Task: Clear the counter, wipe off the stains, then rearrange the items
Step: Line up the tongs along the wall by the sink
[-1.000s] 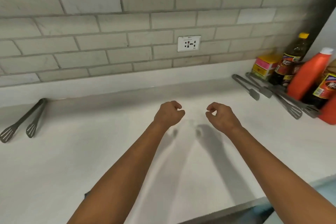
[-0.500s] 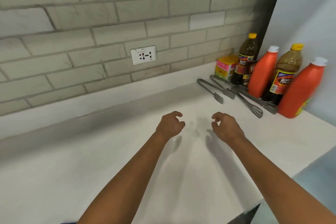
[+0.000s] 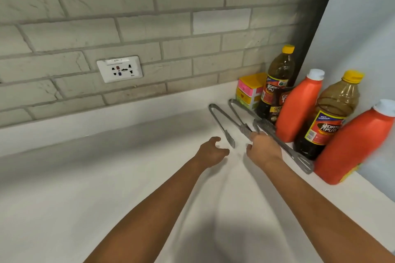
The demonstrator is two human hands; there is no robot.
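Observation:
On the white counter (image 3: 106, 188), my left hand (image 3: 211, 152) hovers with its fingers loosely curled and holds nothing. My right hand (image 3: 264, 149) is just to its right, with the fingertips at the flat ends of metal tongs (image 3: 238, 115) and the thumb apart from them. A second pair of tongs (image 3: 220, 123) lies between my hands, its tip close to my left thumb. A longer pair of tongs (image 3: 299, 159) runs partly under my right hand toward the bottles.
In the right corner stand a dark bottle with a yellow cap (image 3: 280, 74), two orange bottles (image 3: 299, 109) (image 3: 354, 147), a brown bottle (image 3: 334, 117) and a colourful box (image 3: 250, 89). A wall socket (image 3: 119, 69) sits on the brick backsplash. A pale wall bounds the counter on the right.
The view has swung right and closer to the corner. Both hands have moved forward and right, reaching the tongs; the right fingertips are now at their ends.

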